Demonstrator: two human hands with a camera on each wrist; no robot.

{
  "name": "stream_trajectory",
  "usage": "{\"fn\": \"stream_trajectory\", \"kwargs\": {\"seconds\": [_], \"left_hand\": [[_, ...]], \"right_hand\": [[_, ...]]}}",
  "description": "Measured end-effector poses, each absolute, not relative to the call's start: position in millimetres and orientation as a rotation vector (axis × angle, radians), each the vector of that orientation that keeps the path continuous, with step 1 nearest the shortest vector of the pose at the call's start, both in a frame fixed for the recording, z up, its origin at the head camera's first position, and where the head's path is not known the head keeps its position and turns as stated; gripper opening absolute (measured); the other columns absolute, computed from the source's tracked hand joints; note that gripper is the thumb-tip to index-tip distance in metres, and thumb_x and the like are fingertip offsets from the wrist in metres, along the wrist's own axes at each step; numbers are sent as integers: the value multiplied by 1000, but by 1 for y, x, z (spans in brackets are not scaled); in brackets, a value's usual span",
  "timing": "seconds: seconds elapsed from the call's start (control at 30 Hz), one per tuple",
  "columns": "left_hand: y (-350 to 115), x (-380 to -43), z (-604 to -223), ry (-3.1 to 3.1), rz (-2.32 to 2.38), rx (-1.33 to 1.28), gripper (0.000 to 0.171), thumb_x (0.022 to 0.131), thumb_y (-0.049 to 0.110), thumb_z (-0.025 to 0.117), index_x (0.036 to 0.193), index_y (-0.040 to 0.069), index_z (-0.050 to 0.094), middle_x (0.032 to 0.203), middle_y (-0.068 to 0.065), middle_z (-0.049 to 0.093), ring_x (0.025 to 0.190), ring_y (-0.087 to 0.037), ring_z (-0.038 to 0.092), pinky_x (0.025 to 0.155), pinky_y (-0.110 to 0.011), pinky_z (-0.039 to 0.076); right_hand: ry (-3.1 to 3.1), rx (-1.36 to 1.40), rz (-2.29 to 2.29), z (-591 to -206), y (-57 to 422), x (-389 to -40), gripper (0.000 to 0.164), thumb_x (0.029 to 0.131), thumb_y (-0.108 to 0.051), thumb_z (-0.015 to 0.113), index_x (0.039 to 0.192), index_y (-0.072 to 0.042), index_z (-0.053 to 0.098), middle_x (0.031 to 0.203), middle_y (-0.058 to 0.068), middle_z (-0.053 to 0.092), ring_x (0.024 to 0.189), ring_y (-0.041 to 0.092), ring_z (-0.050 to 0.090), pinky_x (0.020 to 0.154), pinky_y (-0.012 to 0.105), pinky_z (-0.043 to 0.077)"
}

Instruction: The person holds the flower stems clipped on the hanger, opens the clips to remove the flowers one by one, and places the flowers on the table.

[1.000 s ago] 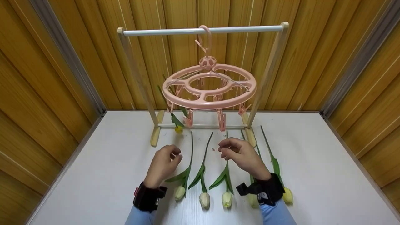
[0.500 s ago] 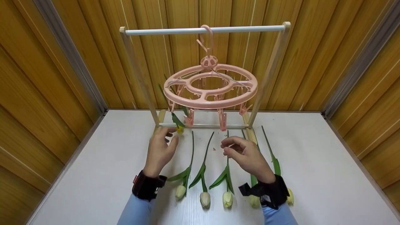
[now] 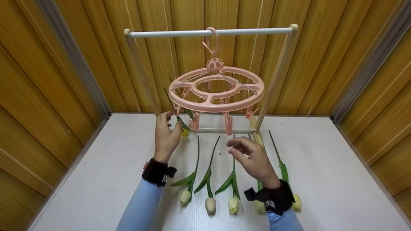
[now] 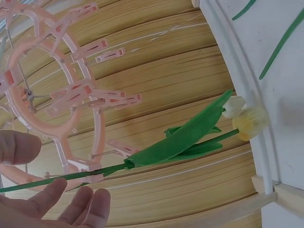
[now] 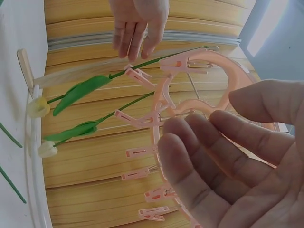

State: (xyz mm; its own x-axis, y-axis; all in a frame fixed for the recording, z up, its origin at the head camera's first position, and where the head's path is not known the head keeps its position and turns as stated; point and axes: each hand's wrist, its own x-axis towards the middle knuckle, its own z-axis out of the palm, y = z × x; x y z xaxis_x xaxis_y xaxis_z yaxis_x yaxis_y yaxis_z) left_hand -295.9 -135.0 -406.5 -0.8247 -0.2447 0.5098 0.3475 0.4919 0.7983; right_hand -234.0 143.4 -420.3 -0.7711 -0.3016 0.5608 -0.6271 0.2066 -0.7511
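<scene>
My left hand [image 3: 167,138] is raised at the left of the pink clip hanger [image 3: 212,108], fingers apart. It is beside a yellow tulip [image 4: 249,123] that hangs head down from a clip at the ring. In the left wrist view, thumb and fingers lie on either side of its stem [image 4: 80,175], without a visible grip. A white tulip [image 5: 47,149] hangs from another clip in the right wrist view. My right hand [image 3: 252,157] hovers over the tabletop, fingers loosely bent and holding nothing. Beneath it lies the stem of a pale tulip [image 3: 233,204].
More tulips lie on the white table [image 3: 86,179], among them a pale one [image 3: 185,198], a cream one [image 3: 210,206] and a yellow one [image 3: 297,202]. The hanger hooks over the white bar [image 3: 173,33] of a wooden-legged rack. Panelled walls [image 3: 321,64] stand behind and at both sides.
My left hand has moved forward and up from above the table to the hanging yellow tulip. The right hand has stayed nearly in place.
</scene>
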Motion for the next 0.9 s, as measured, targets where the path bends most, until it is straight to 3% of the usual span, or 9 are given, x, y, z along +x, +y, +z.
{"fn": "stream_trajectory", "kwargs": {"seconds": [0.17, 0.37, 0.8, 0.9], "left_hand": [[-137, -309, -407, -2165, -1517, -68, 50, 103, 15, 60, 146, -4, 44, 147, -25, 50, 139, -38, 44, 113, -54, 38], [-137, -314, -404, -2119, -1795, -40, 59, 114, 36, 31, 160, 0, 27, 163, -22, 34, 152, -35, 31, 124, -51, 25], [-136, -308, -403, -2009, -1979, -88, 59, 114, 35, 25, 159, -4, 29, 164, -22, 31, 156, -33, 22, 127, -49, 14], [-133, -303, -402, -1999, -1967, -91, 55, 114, 33, 26, 153, -4, 39, 152, -24, 45, 146, -35, 38, 122, -50, 26]], "right_hand": [[-2137, 896, 1560, -423, 140, -236, 21, 98, 4, 65, 117, 0, 70, 111, 10, 73, 96, 20, 71, 84, 22, 56], [-2107, 887, 1503, -426, 135, -238, 21, 96, 5, 66, 117, 0, 71, 112, 10, 73, 97, 21, 70, 85, 21, 55], [-2034, 912, 1521, -433, 125, -245, 25, 96, 8, 65, 120, 4, 69, 116, 14, 70, 97, 28, 70, 85, 26, 57], [-2044, 908, 1529, -434, 125, -245, 25, 96, 7, 65, 120, 3, 70, 116, 14, 71, 98, 28, 70, 86, 26, 57]]}}
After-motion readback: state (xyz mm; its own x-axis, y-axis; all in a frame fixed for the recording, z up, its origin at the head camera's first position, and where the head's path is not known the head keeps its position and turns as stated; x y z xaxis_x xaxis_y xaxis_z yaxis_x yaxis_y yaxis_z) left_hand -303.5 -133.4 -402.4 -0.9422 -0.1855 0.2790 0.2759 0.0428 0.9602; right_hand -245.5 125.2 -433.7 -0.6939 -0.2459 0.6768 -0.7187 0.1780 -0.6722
